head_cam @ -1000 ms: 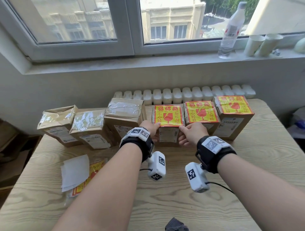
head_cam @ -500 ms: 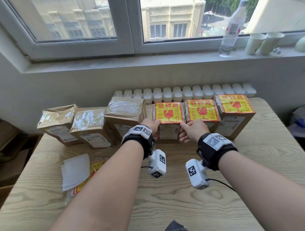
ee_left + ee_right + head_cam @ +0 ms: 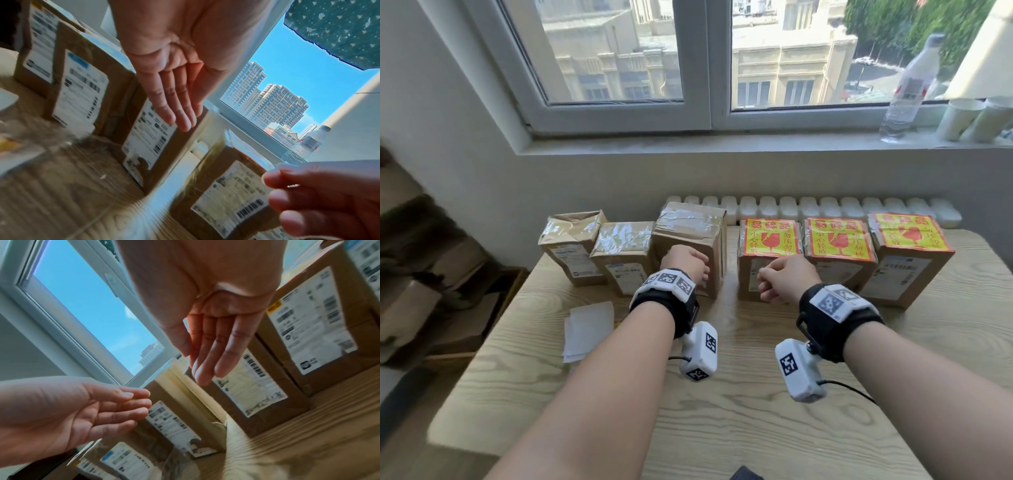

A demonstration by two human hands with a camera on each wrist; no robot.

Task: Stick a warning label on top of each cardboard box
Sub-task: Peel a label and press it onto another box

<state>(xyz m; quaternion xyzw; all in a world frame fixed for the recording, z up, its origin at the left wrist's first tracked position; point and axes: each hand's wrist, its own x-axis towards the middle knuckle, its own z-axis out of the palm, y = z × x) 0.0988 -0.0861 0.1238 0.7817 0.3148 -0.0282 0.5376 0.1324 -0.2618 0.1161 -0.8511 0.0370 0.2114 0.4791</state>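
Label stack on table, left of and nearer than left hand. Left hand closer; both hands relaxed, empty. Right hand fronts labelled box.

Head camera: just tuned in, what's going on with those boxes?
A person is labelling a row of six cardboard boxes on the table. The three right boxes already carry yellow-and-red warning labels; the three left boxes have none. The left hand and the right hand hover empty and relaxed before the middle boxes.
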